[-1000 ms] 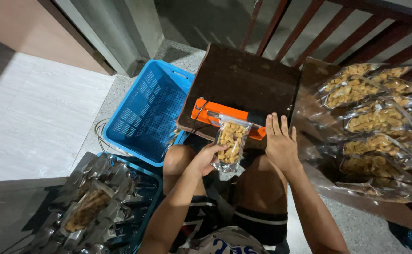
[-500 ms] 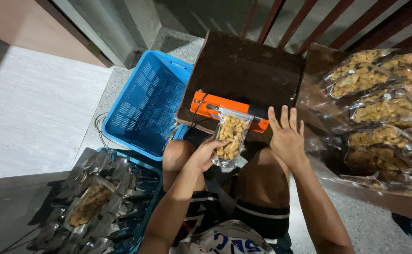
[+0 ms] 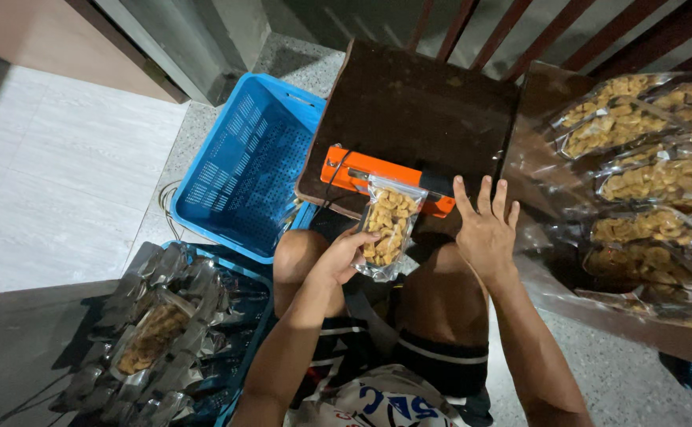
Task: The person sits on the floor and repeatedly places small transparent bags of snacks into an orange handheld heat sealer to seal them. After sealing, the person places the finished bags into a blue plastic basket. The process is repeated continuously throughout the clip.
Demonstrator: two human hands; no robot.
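My left hand (image 3: 344, 253) holds a clear pouch of golden snack pieces (image 3: 389, 225) by its lower left side, its top edge lying across the orange sealing machine (image 3: 362, 175). That machine sits on a dark brown board (image 3: 417, 103) above my knees. My right hand (image 3: 484, 229) is flat, fingers spread, resting by the machine's right end beside the pouch. I am seated, bare knees under the board.
An empty blue plastic basket (image 3: 243, 166) stands at the left. A second basket at lower left holds several shiny pouches (image 3: 156, 332). Filled clear pouches (image 3: 646, 166) are piled on a brown tray at right. Red railing bars run behind.
The view has tilted slightly; the pouch stays on the sealer and my right hand has shifted a little beside it.
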